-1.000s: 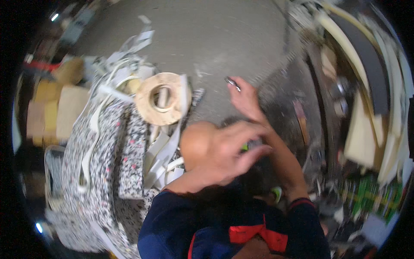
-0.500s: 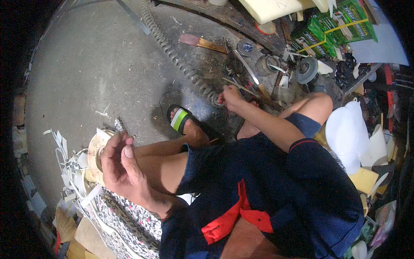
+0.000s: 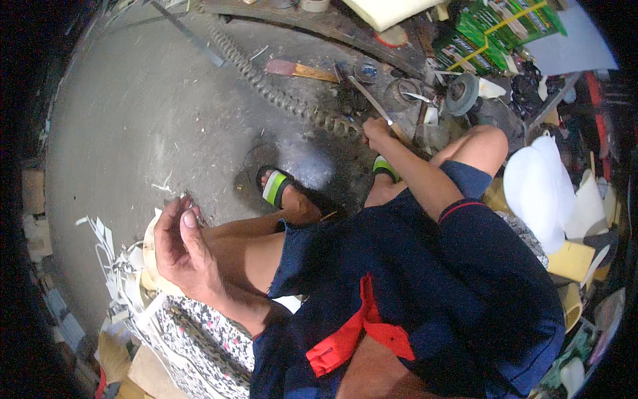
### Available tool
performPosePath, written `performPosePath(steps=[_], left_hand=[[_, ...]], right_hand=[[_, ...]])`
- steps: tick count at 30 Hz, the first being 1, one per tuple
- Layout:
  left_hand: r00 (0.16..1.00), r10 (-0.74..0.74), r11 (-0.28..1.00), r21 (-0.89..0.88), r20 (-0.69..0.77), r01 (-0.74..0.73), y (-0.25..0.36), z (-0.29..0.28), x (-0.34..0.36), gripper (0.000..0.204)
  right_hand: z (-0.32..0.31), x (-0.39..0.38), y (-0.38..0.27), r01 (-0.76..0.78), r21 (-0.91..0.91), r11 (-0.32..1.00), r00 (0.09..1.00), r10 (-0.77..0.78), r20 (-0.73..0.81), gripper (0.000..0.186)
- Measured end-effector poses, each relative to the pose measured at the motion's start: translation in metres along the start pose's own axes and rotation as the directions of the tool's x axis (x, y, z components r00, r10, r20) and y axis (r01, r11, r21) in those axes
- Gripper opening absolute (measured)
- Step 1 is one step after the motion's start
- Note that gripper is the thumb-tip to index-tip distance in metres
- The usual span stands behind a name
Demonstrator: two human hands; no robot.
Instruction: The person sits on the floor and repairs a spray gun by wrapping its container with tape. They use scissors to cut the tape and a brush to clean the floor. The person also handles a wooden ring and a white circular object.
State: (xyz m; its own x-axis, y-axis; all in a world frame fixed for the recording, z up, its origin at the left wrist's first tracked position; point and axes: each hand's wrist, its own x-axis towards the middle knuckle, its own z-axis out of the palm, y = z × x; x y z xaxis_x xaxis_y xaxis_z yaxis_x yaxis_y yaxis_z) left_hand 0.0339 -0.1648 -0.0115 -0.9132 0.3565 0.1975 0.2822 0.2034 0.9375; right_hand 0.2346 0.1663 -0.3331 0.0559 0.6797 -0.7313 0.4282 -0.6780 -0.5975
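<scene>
My right hand (image 3: 379,132) is closed low over the floor, at the near end of a grey coiled hose (image 3: 292,103). The hose end appears to be in its fingers. Just beyond that hand lies a knife (image 3: 372,100) with a long blade and wooden handle. My left hand (image 3: 186,256) is raised above my left leg, palm up, fingers curled and thumb brought toward the fingertips. Whatever it may pinch is too small to make out. Behind it, partly hidden, is a cream-coloured round piece (image 3: 151,256).
White strips and scraps (image 3: 119,272) pile up at the left, beside a speckled cloth (image 3: 199,339). A red-and-wood flat tool (image 3: 302,70) lies on the floor. Green packages (image 3: 492,33) stand far right, near a grey round disc (image 3: 462,93). White moulded pieces (image 3: 538,193) rest at right.
My right hand has moved right and slightly away, and the near end of the coiled hose has shifted with it. My left hand stays nearly in place. The whole view has shifted slightly.
</scene>
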Motion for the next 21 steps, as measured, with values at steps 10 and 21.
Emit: performPosePath(steps=[10,21], left_hand=[[1.0,0.006,0.995,0.102,-0.002,-0.006,0.002,0.003,-0.001,0.029],[0.999,0.036,0.989,0.143,0.034,-0.041,0.009,0.021,-0.001,0.027]], right_hand=[[-0.044,0.056,0.026,0.187,-0.767,0.614,0.961,0.048,0.273,0.023],[-0.023,-0.004,0.038,0.576,-0.817,-0.028,0.812,-0.096,0.576,0.038]])
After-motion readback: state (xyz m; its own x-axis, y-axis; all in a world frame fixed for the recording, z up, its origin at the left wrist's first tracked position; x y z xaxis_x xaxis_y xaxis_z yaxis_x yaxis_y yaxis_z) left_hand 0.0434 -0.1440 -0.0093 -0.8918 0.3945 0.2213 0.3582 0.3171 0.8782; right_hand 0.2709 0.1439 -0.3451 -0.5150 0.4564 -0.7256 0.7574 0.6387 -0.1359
